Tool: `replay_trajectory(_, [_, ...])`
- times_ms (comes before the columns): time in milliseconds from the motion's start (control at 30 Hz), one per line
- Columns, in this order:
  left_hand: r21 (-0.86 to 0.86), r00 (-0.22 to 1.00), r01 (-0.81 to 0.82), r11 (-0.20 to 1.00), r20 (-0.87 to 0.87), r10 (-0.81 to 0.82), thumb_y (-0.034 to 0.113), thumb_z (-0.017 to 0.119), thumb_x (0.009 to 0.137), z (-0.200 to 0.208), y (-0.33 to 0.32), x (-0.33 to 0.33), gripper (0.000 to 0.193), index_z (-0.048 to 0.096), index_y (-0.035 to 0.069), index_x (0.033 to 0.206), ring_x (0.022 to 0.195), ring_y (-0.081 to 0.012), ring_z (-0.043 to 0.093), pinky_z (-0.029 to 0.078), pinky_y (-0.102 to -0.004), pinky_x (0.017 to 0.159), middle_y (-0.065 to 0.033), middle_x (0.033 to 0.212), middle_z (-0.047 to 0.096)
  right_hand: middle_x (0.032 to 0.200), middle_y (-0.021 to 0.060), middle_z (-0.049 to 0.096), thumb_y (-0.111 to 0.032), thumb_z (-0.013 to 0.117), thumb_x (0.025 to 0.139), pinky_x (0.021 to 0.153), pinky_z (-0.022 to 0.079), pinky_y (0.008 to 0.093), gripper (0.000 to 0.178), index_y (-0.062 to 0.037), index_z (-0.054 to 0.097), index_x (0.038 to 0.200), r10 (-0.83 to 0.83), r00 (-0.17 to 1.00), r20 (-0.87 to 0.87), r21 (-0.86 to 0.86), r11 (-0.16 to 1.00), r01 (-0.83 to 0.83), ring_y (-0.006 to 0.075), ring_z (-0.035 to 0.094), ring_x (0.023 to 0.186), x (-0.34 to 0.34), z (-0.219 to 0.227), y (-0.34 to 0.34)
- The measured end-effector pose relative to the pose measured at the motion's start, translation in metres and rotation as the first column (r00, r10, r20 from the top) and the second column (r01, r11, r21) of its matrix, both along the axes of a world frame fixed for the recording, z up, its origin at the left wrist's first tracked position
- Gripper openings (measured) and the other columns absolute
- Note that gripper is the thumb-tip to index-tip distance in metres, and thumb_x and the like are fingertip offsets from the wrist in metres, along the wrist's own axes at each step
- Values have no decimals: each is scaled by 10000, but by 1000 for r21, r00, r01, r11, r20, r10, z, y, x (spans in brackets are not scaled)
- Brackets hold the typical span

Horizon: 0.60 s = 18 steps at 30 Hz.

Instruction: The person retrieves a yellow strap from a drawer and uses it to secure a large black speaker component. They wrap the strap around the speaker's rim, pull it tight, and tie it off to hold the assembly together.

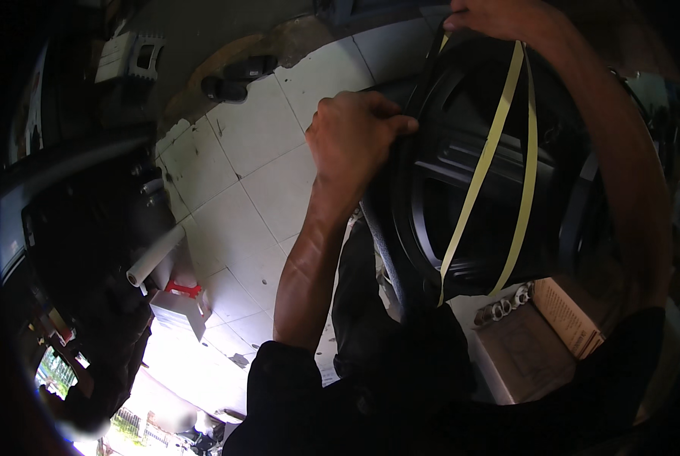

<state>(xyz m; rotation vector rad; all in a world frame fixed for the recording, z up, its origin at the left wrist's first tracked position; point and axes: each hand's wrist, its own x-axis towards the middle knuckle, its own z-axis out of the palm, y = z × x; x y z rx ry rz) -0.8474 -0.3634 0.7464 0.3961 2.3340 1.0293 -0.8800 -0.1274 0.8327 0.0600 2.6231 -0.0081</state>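
Note:
A large black moulded panel [469, 163] with ribs and raised frames stands in front of me, right of centre. My left hand [351, 137] is closed at its left edge, thumb along a narrow black strip [416, 106]; the fingertips are partly hidden. My right hand [499, 19] reaches over the far top, with thumb and finger pinched on the upper end of that black strip, where a bit of yellow shows. A long pale yellow tape [486, 156] hangs in a loop in front of the panel, from below my right hand down to the panel's near edge.
An open cardboard box [522, 357] with several pale rolls along one side is near right. White floor tiles [268, 167] lie left, with dark slippers [237, 78] beyond. A white roll [156, 254] and a pale carton [179, 310] are at left. Bright light comes from lower left.

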Motion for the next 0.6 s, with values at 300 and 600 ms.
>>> replay_trajectory(300, [-42,991,130,991,-15,-131,312,858,676,2,27,-30,278,795,98,843,681,-191,706,548,-326,719,-63,760,743,823,216,698,-356,658,873,709,515,456,357,-10,731,918,-50,996,76,-59,997,54,371,676,775,-4,-16,48])
replay_trajectory(600, [-69,968,252,965,4,-252,314,883,644,-1,44,-49,301,792,82,811,664,-181,692,527,-325,676,-69,730,734,816,182,692,-458,594,923,707,497,425,467,-8,715,955,-204,954,218,-77,971,225,282,656,779,9,-9,73])
